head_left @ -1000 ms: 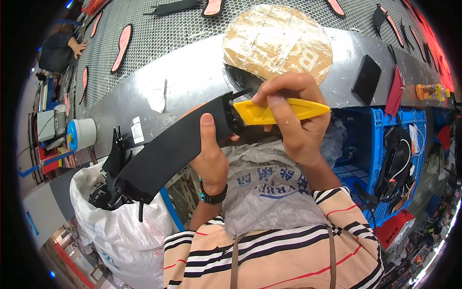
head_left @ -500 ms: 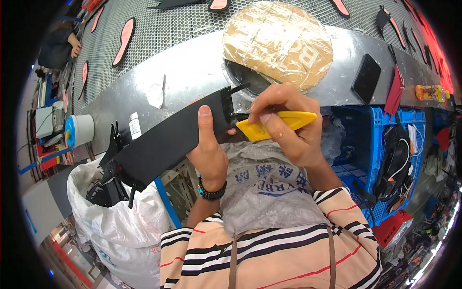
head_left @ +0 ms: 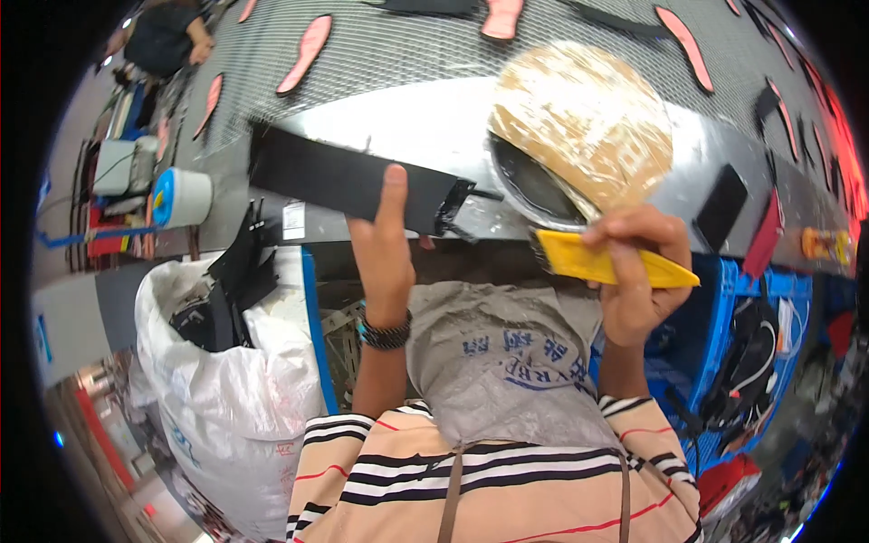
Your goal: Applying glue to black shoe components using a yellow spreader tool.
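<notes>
My left hand [head_left: 387, 249] grips a long, flat black piece [head_left: 330, 169], thumb on top and fingers beneath, over the near edge of the metal ledge. Short black tabs stick out at its right end. Farther right, my right hand [head_left: 638, 271] pinches a yellow-handled brush [head_left: 625, 264]; its dark bristle end points left, apart from the black piece. Just beyond the brush lies a round bowl [head_left: 534, 185], mostly covered by a brown cardboard disc [head_left: 584, 118] wrapped in shiny clear tape. The bowl's dark inside shows at its near left side.
A mesh conveyor [head_left: 398, 68] carries several pink-and-black shoe-sole-shaped pieces [head_left: 306, 54]. On the ledge rests a black phone [head_left: 721, 208]. A white sack [head_left: 235, 398] holding black pieces stands at left, a blue crate [head_left: 715, 317] at right. Another person's hand [head_left: 201, 43] is far left.
My hands have moved apart. The brush has gone right, away from the black piece, which has turned so its left end points farther away. The whole view has also shifted.
</notes>
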`<state>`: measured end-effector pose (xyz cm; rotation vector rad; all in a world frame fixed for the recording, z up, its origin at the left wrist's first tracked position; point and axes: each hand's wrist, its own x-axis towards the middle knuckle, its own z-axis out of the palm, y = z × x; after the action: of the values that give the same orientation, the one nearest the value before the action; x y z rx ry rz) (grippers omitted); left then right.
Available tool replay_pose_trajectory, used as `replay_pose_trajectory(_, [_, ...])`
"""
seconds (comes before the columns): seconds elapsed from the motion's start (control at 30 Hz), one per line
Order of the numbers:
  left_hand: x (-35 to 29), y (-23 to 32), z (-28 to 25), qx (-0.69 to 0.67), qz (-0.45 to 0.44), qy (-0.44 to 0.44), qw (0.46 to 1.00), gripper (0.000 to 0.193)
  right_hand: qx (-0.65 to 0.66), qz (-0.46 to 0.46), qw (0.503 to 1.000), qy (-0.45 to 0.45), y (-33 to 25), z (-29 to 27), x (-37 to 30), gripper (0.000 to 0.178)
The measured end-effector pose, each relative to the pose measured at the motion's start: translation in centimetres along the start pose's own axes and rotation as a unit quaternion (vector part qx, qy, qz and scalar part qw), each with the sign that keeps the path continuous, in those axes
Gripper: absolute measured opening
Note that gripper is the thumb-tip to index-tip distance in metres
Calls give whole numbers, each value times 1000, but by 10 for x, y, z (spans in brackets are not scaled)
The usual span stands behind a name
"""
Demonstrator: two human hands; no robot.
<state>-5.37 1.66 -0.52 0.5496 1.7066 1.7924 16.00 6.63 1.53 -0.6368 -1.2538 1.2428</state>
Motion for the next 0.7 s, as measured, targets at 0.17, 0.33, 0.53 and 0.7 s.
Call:
replay_pose_trajectory(0.17, [113, -3, -63, 3, -1, -42, 999, 21, -23, 7, 999, 21, -2, -8, 1, 7])
replay_pose_trajectory(0.33, [257, -2, -119, -67, -9, -22, 998, 17, -32, 33, 998, 38, -4, -7, -3, 6])
replay_pose_trajectory(0.53, [320, 36, -93, -229, -55, 79, 969, 62, -23, 49, 998, 37, -10, -3, -3, 4])
replay_pose_trajectory(0.7, [226, -16, -111, 351, 156, -16, 923, 33, -29, 48, 997, 44, -6, -2, 2, 4])
